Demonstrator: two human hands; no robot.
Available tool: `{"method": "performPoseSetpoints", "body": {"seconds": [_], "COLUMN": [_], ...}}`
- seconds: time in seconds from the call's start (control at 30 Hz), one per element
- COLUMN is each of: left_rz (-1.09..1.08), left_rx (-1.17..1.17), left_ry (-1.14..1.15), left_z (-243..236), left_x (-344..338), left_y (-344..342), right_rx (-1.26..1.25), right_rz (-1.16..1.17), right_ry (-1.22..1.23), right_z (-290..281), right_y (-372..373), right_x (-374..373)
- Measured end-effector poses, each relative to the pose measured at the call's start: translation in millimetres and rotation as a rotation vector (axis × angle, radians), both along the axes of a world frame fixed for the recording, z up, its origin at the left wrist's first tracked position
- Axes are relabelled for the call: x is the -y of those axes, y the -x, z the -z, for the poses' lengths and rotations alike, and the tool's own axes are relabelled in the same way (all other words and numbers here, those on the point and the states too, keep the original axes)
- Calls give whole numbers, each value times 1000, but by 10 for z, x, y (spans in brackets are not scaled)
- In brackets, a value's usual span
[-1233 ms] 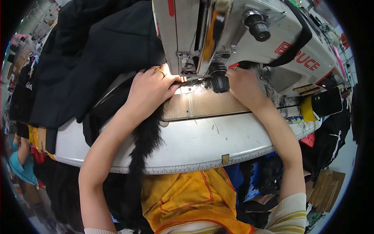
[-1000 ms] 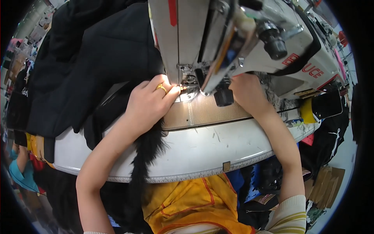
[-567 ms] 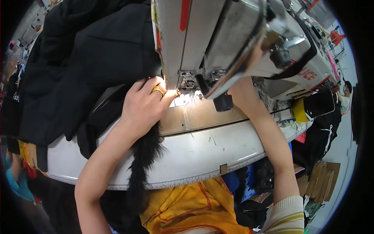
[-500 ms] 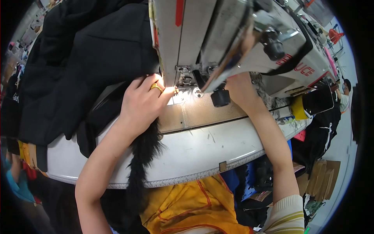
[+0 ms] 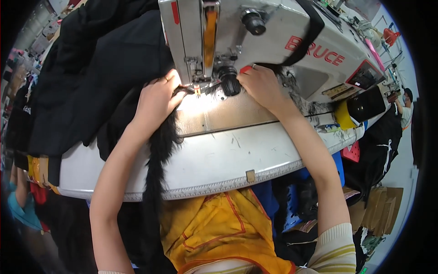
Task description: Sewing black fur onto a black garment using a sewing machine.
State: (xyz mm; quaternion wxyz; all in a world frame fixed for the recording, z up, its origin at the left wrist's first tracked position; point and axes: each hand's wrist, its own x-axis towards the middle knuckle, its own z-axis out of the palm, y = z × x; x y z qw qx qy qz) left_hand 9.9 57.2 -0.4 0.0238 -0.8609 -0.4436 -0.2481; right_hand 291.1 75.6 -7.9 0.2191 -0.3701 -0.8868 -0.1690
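Note:
At the sewing machine's needle area, my left hand (image 5: pixel 155 100) is closed, thumb against fingers, on a black fur strip (image 5: pixel 159 155). The strip trails down over the table's front edge. A thin dark end of it runs from my fingertips toward the lit presser foot (image 5: pixel 197 90). Black fabric (image 5: pixel 123 68) lies heaped beside and behind this hand. My right hand (image 5: pixel 262 86) is beside the black knob (image 5: pixel 229 80) with fingers curled; its fingertips are partly hidden, and something red shows at them. A black strap (image 5: pixel 308 39) hangs down the machine toward this hand.
The white sewing machine (image 5: pixel 287 23) stands over a metal bed plate (image 5: pixel 219 116). A ruler tape (image 5: pixel 214 187) lines the front edge of the white table (image 5: pixel 219 160). A yellow and black holder (image 5: pixel 349 114) stands at right. Cardboard (image 5: pixel 383 212) leans lower right; another person (image 5: pixel 406 109) is far right.
The view has shifted, showing more of the machine. My right hand has come out from behind the knob, its curled fingers now visible. My left hand still grips the fur strip beside the presser foot.

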Motion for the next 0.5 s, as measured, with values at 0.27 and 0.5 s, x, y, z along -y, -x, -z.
{"method": "performPoseSetpoints", "body": {"seconds": [0.27, 0.5], "left_rz": [327, 87], "left_rx": [-151, -198], "left_ry": [-270, -261], "left_z": [-100, -95], "left_x": [453, 525], "left_y": [-162, -106], "right_rx": [207, 109], "right_rz": [-148, -128], "right_ry": [36, 165], "right_z": [-234, -38], "right_y": [-79, 340], "right_x": [644, 608]}}
